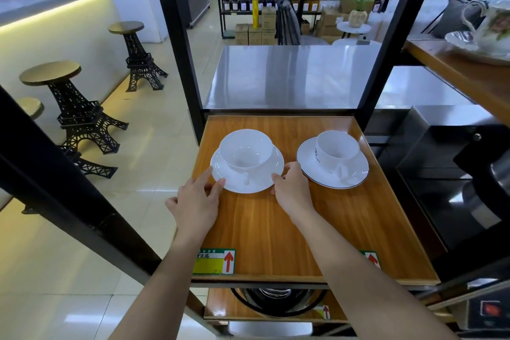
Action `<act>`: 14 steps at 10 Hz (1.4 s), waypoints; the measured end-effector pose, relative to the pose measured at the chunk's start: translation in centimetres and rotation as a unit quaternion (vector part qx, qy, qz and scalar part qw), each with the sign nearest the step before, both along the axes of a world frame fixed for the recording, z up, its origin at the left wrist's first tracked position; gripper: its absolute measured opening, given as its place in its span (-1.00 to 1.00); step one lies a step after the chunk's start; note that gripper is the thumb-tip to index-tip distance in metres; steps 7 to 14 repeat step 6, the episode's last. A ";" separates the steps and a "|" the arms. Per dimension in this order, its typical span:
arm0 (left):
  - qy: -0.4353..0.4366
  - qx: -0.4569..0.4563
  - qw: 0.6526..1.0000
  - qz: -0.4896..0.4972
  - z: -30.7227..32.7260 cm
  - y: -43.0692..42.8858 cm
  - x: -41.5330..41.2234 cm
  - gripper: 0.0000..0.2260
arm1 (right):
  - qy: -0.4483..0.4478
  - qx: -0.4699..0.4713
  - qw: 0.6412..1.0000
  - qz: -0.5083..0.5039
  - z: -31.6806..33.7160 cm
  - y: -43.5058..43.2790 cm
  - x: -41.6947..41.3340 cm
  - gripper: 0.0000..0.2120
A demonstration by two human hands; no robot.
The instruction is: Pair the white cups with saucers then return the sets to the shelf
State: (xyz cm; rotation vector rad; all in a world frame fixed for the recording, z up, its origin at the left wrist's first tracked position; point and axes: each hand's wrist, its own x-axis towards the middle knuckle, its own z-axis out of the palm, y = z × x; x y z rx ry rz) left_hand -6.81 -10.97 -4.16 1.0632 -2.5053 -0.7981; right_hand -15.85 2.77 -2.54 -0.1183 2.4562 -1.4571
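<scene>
Two white cup-and-saucer sets stand on the wooden shelf (265, 223). The left cup (245, 152) sits on a plain white saucer (256, 183). My left hand (197, 199) touches that saucer's left rim with its fingertips, and my right hand (291, 188) touches its right rim. The saucer rests flat on the shelf. To the right, a second cup (335, 150) with its handle toward me sits on a dark-rimmed saucer (350, 174), untouched.
Black metal uprights (183, 63) frame the shelf. A higher wooden shelf (455, 69) at right carries a floral cup set. A steel table (289, 77) lies behind. Tower-shaped stools (80, 107) stand on the tiled floor at left. A dark appliance (485, 182) is at right.
</scene>
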 end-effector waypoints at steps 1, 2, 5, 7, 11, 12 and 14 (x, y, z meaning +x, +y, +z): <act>0.001 -0.007 1.000 -0.004 -0.1 0.0 0.1 -0.58 | -0.001 -0.006 1.000 -0.002 0.1 0.0 0.0 -0.69; 0.008 -0.005 1.000 -0.005 -0.1 0.1 0.3 -0.58 | 0.003 -0.016 1.000 0.005 0.5 0.3 0.3 -0.61; 0.066 0.004 0.998 -0.013 1.9 1.4 1.4 -0.53 | 0.082 0.031 0.996 0.035 2.1 5.2 2.1 -0.67; 0.113 0.011 0.993 -0.035 3.5 2.1 1.9 -0.58 | 0.090 0.031 0.994 0.050 3.7 7.6 2.7 -0.72; 0.113 0.011 0.993 -0.035 3.5 2.1 1.9 -0.58 | 0.090 0.031 0.994 0.050 3.7 7.6 2.7 -0.72; 0.113 0.011 0.993 -0.035 3.5 2.1 1.9 -0.58 | 0.090 0.031 0.994 0.050 3.7 7.6 2.7 -0.72; 0.113 0.011 0.993 -0.035 3.5 2.1 1.9 -0.58 | 0.090 0.031 0.994 0.050 3.7 7.6 2.7 -0.72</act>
